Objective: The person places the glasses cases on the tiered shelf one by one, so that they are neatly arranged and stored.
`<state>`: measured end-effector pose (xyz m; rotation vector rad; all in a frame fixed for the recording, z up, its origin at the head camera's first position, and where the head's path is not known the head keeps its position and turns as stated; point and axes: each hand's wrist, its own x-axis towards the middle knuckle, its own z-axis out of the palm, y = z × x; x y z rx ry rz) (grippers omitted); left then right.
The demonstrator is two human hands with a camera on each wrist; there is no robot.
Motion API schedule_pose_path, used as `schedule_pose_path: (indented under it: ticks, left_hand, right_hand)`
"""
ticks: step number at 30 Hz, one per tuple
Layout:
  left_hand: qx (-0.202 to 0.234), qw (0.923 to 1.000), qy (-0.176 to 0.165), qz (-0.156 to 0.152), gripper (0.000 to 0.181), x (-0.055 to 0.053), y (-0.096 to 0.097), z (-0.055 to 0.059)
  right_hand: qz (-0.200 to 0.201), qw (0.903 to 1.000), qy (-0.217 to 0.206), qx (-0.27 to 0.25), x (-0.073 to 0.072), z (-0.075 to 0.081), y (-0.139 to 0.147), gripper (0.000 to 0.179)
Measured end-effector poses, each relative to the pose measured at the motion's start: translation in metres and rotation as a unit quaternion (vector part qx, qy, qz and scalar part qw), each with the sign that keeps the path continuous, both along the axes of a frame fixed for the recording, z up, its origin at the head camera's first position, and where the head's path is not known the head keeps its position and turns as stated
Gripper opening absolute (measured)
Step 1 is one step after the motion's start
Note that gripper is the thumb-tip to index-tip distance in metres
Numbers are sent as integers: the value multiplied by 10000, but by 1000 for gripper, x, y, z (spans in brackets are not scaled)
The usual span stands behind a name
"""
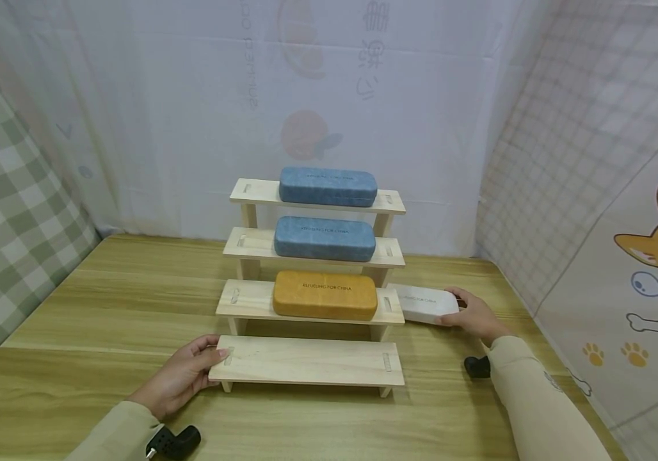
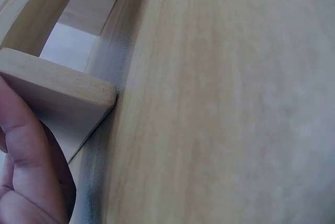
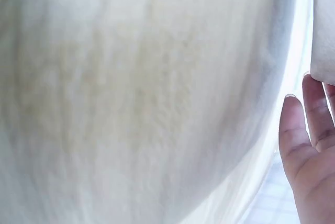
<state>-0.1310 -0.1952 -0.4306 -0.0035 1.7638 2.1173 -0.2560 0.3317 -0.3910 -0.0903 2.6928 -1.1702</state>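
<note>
A stepped wooden display rack [image 1: 306,362] stands mid-table. My left hand [image 1: 182,374] grips the left end of its lowest step, thumb on top; the left wrist view shows the fingers [image 2: 26,156] beside a wooden end piece [image 2: 63,82]. To the right of the rack, my right hand [image 1: 475,318] holds a white glasses case [image 1: 424,302] by its right end. The rack hides the case's left end. In the right wrist view, the fingertips [image 3: 314,98] are at the white case's edge. A mustard-yellow glasses case [image 1: 325,304] sits on the second step from the bottom.
Blue glasses cases lie on the two upper steps, one on the top [image 1: 328,189] and one [image 1: 324,242] below it. White printed cloth [image 1: 179,128] hangs behind the wood-grain table [image 1: 104,307]. Checked green cloth [image 1: 0,192] borders the left, a patterned panel [image 1: 594,256] the right.
</note>
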Motion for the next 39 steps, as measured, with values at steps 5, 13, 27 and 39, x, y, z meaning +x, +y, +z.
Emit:
schedule_pose_path:
  ticks: [5, 13, 27, 39]
  left_hand:
    - [-28, 10000, -24, 39, 55, 1, 0, 0]
    - [-37, 10000, 13, -4, 54, 1, 0, -2]
    - [-10, 10000, -41, 79, 57, 0, 0, -1]
    - [-88, 10000, 18, 22, 60, 0, -1, 0]
  right_hand:
    - [-21, 9999, 102, 24, 6, 6, 3, 89]
    - [-45, 9997, 236, 47, 17, 14, 15, 90]
    - [-49, 9978, 614, 226, 41, 30, 31, 89]
    - [-133, 9972, 685, 267, 62, 38, 41, 82]
